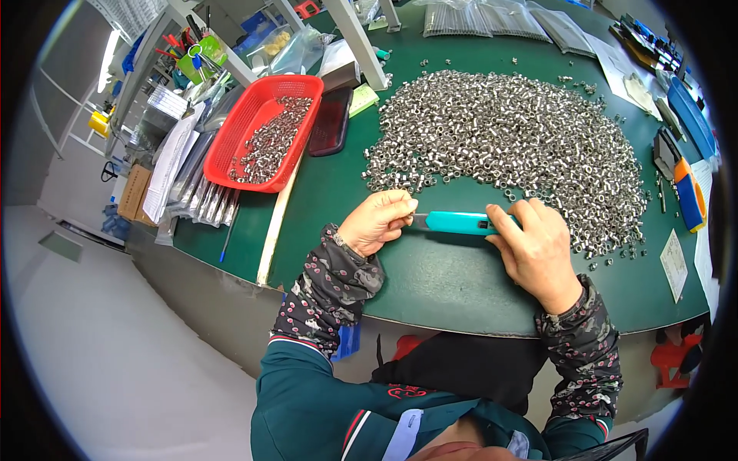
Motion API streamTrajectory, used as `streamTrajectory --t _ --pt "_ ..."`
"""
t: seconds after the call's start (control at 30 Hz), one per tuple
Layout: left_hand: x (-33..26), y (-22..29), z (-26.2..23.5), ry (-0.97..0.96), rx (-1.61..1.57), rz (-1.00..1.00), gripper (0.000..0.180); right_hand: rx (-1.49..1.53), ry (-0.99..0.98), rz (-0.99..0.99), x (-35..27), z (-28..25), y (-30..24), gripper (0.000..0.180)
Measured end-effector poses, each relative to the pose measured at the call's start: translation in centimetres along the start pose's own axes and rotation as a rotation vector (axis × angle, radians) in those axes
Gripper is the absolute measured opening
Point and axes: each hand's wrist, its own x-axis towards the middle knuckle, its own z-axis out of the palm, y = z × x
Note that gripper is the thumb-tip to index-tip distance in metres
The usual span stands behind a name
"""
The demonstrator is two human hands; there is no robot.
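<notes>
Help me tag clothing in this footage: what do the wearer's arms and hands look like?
The left hand and right hand are bare, without gloves. Loose, dark sleeve covers, gathered at the ends, carry a pattern of small pink and white shapes. Above them show dark teal shirt sleeves with red and white striped edges.

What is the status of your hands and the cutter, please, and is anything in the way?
Right hand gripping cutter; left hand pinching its grey end. Metal rings heaped just beyond, not blocking either hand.
</notes>
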Motion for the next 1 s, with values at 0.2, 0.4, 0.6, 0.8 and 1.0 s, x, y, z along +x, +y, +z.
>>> streamTrajectory --t 0.2,0.4,0.6,0.8,1.0 --pt "0.1 0.2 -0.2 -0.054 0.028 -0.083 0.017 -0.08 0.029 -0.073 0.2 -0.3 0.6 0.026" --pt "0.5 0.2 -0.3 -0.083 0.061 -0.121 0.016 -0.15 0.046 -0.134 0.3 -0.7 0.8 0.025" --pt "0.4 0.3 0.0 -0.081 0.122 -0.152 0.015 -0.225 0.08 -0.195 0.6 -1.1 0.8 0.026" --pt "0.5 0.3 0.4 -0.077 0.184 -0.16 0.017 -0.258 0.104 -0.245 0.6 -1.4 0.8 0.026" --pt "0.5 0.4 0.6 -0.077 0.241 -0.161 0.019 -0.301 0.116 -0.292 0.6 -1.8 0.4 0.028"
